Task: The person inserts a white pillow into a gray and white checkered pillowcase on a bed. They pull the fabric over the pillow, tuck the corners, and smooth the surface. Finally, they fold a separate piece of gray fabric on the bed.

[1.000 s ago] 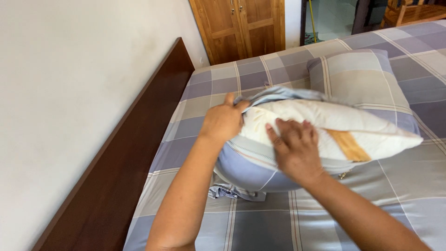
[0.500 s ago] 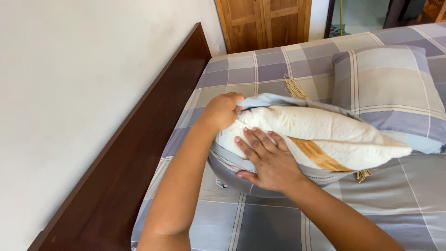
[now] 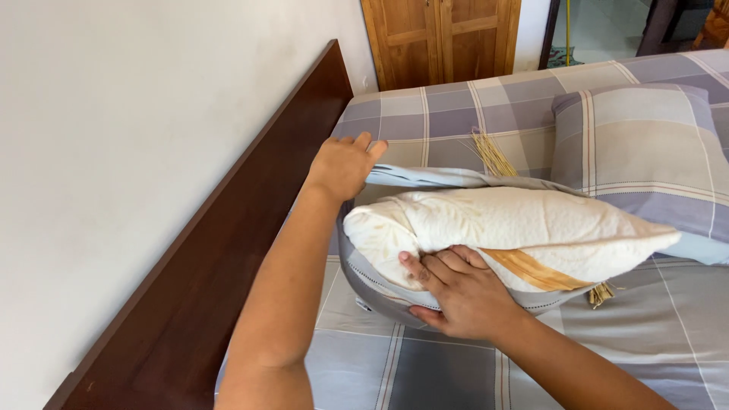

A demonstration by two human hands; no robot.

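The cream pillow [image 3: 509, 231] is pressed from below by the right hand [image 3: 456, 292], fingers spread flat, on the checked bed [image 3: 668, 326]. Farther off, the grey pillowcase edge [image 3: 433, 177] is pinched tight by the left hand [image 3: 343, 163]. A second pillow [image 3: 645, 144] is seen behind.
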